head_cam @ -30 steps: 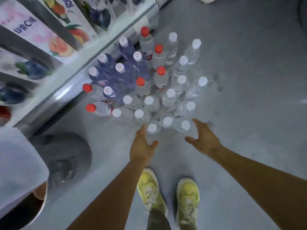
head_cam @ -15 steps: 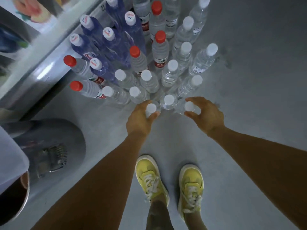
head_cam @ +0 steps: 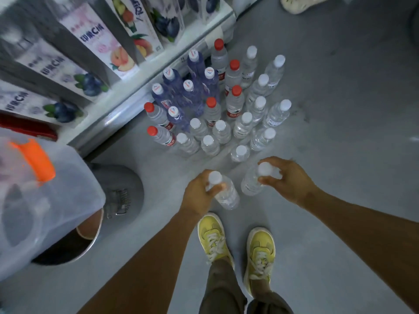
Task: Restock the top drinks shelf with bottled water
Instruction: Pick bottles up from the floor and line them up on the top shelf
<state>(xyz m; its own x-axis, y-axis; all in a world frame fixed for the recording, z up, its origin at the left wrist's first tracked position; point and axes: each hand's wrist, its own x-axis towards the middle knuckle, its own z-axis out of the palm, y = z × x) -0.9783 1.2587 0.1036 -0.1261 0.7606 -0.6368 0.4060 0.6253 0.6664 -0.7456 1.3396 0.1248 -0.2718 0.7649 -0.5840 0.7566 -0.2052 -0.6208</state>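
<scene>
As I look down through the head camera, my left hand (head_cam: 197, 197) grips a water bottle (head_cam: 226, 198) by its neck and my right hand (head_cam: 291, 181) pinches a second bottle (head_cam: 250, 184) at the cap, both near the bottle cluster (head_cam: 226, 130) on the floor (head_cam: 340, 143).

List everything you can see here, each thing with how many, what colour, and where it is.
White-capped bottles: twelve, clear, standing on the grey floor.
Red-capped bottles: six, clear, in the same cluster, two at its left edge.
Blue bottles: six, white caps, on the cluster's side nearest the shelf.
Juice cartons: several, white with fruit pictures, on the shelf.
Plastic tub: one, translucent, orange latch, far left.
Pale shoe: one, top edge.
Yellow shoes: two, on the person's feet.
Left hand: grips a clear bottle by its neck.
Right hand: pinches a second bottle at its cap.
</scene>
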